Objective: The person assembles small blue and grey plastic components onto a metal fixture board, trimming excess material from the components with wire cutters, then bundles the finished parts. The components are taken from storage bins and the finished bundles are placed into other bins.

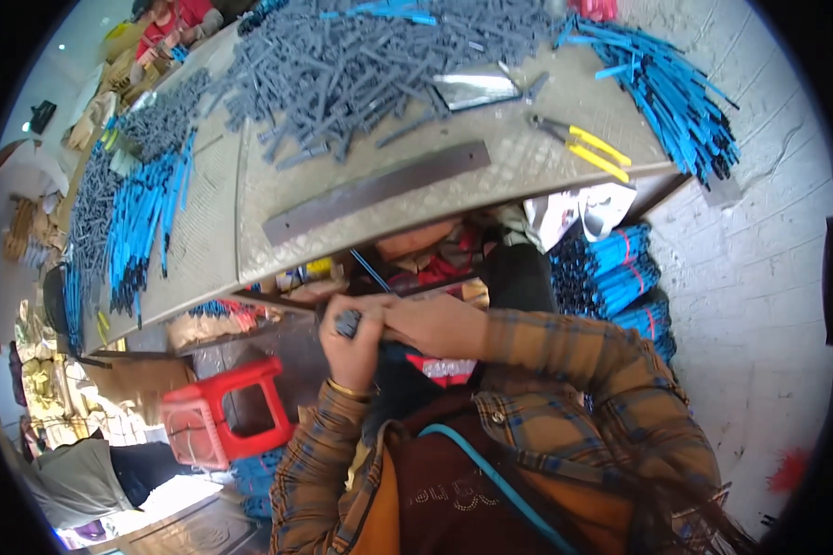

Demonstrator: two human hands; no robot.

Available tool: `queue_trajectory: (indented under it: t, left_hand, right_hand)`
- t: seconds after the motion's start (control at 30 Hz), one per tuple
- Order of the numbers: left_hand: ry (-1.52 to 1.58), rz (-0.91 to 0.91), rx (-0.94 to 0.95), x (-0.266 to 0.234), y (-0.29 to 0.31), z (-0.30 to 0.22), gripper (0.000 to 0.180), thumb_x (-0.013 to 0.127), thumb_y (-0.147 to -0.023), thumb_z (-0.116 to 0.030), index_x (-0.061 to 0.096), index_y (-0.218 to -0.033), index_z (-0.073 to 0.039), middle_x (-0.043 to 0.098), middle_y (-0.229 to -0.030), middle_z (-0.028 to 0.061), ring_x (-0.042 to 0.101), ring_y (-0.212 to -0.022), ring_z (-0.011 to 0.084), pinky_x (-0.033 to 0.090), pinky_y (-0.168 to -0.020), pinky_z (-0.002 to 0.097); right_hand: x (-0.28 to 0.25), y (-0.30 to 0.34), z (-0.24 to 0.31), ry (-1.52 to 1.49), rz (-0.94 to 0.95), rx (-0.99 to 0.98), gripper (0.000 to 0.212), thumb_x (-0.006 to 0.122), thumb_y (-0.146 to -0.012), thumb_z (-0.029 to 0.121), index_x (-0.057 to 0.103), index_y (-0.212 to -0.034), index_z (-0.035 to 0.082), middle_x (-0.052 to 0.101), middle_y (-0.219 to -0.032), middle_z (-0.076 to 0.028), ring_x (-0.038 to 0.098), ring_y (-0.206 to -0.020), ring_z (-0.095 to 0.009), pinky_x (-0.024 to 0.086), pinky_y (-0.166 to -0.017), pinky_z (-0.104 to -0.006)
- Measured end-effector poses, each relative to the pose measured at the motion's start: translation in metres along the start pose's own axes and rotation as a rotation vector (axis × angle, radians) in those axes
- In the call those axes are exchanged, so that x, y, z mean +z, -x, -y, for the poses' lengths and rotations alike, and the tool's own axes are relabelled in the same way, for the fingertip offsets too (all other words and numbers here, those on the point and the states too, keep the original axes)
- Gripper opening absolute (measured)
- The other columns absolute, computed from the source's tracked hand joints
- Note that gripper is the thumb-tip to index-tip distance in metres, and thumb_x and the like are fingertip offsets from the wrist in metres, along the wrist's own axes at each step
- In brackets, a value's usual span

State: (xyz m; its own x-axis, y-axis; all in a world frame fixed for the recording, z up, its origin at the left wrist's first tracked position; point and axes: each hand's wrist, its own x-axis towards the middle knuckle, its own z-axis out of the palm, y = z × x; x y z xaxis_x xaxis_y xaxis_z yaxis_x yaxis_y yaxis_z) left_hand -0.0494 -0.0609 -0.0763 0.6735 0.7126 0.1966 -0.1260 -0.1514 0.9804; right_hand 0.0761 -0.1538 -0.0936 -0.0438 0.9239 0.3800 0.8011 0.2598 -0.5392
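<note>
In front of my chest, below the table edge, both hands are together. My left hand (354,344) is closed around a dark grey piece (347,322), whose blunt end shows between thumb and fingers. My right hand (440,326) presses against it from the right with its fingers curled; what they hold is hidden. A thin blue rod (370,268) sticks up and to the left from behind the hands. Which hand grips it, I cannot tell. On the table beyond lies a big heap of similar grey plastic pieces (361,65).
A dark metal bar (379,190) lies along the near side of the table (215,242). Yellow-handled pliers (597,153) rest to its right. Blue strips (671,102) overhang the right corner; tied blue bundles (620,268) are stacked below. A red stool (273,388) stands at left.
</note>
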Motion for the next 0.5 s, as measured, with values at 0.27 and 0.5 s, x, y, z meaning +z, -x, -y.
queue_trajectory:
  t: [0.27,0.5]
  left_hand:
    - [0.154,0.205,-0.134,0.013,0.014,0.018,0.006,0.054,-0.080,-0.003,0.049,-0.079,-0.001,0.065,-0.084,0.0128,0.060,-0.079,0.0144,0.046,-0.075,0.0277]
    - [-0.005,0.498,-0.062,0.020,0.006,0.026,0.008,0.058,-0.079,-0.007,0.051,-0.078,-0.003,0.066,-0.084,0.0112,0.060,-0.080,0.0124,0.047,-0.074,0.0272]
  right_hand:
    - [-0.192,0.085,-0.100,0.792,-0.309,0.456,0.030,0.063,-0.075,0.020,0.054,-0.097,0.004,0.053,-0.101,-0.016,0.050,-0.092,-0.034,0.039,-0.080,-0.0426]
    - [-0.210,0.109,-0.155,0.957,-0.247,0.293,0.023,0.064,-0.075,0.022,0.056,-0.086,0.003,0.053,-0.088,-0.016,0.050,-0.078,-0.034,0.041,-0.070,-0.0411]
